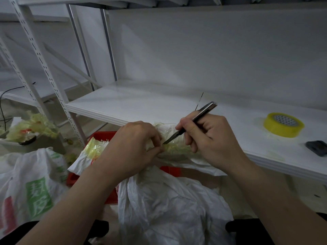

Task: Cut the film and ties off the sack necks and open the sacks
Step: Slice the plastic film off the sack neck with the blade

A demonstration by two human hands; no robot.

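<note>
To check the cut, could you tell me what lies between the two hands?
In the head view, the film-wrapped sack neck spans between left hand and right hand, with the blade of the knife on it.

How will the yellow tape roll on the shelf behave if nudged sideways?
It will probably slide rather than roll, since the tape roll lies flat on its face. The white shelf looks smooth and glossy, so friction is likely low. The roll is a thin band around a wide core, so it is likely light and a gentle push should move it.
</note>
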